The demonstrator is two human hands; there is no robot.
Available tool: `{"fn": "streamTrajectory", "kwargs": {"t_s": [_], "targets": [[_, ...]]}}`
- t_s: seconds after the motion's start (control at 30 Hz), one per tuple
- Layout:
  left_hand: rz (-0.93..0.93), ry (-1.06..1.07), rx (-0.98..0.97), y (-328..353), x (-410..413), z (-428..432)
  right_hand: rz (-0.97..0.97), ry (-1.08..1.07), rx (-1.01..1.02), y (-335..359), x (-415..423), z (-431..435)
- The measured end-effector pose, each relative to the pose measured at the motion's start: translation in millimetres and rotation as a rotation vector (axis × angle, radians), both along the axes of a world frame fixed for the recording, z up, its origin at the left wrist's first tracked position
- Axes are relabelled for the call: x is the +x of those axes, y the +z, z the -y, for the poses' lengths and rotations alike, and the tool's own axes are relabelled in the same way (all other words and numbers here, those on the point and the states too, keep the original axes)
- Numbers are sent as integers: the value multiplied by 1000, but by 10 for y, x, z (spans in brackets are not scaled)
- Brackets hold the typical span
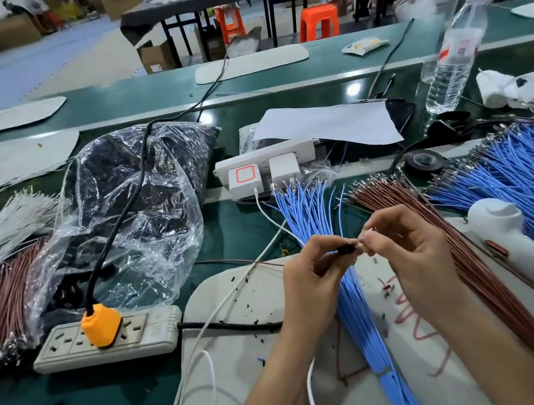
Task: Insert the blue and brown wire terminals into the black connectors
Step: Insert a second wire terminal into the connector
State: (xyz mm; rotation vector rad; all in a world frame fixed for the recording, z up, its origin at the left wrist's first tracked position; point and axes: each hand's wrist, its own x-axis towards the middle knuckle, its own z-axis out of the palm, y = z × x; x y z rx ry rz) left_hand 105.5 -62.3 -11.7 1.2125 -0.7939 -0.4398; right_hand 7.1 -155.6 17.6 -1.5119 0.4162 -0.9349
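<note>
My left hand (315, 278) pinches a small black connector (347, 248) between thumb and fingers above the white work mat (227, 315). My right hand (404, 251) meets it from the right, fingertips closed on a wire terminal (367, 233) at the connector's end; the wire's colour is hidden by my fingers. Under both hands lies a bundle of blue wires (352, 297) with metal terminals pointing away from me. Next to it on the right lies a bundle of brown wires (468, 262). A clear plastic bag of black connectors (127, 202) sits to the left.
A power strip with an orange plug (105, 334) lies at the left of the mat, and white chargers (264, 171) stand behind the wires. More blue wires (531, 169), a white handheld device (514, 241), a water bottle (452, 63) and a tape roll (424, 161) are on the right.
</note>
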Motion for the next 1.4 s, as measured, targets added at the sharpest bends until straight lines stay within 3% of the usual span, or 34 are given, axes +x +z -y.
{"fn": "streamTrajectory", "kwargs": {"t_s": [0.67, 0.87, 1.0, 1.07, 1.2, 1.4], "targets": [[106, 39, 57, -42, 25, 17, -73, -30, -250, 30, -30, -25], [154, 64, 78, -46, 18, 7, -193, -161, -581, 15, -32, -8], [365, 175, 158, -79, 5, 14, -251, -240, -755, -15, -31, -7], [453, 224, 166, -88, 12, 21, -260, -211, -647, -5, -43, 7], [547, 270, 182, -99, 12, 24, -243, -59, -180, 26, -48, 67], [637, 263, 178, -99, 0, 17, -168, 63, 163, -6, -71, 143]]}}
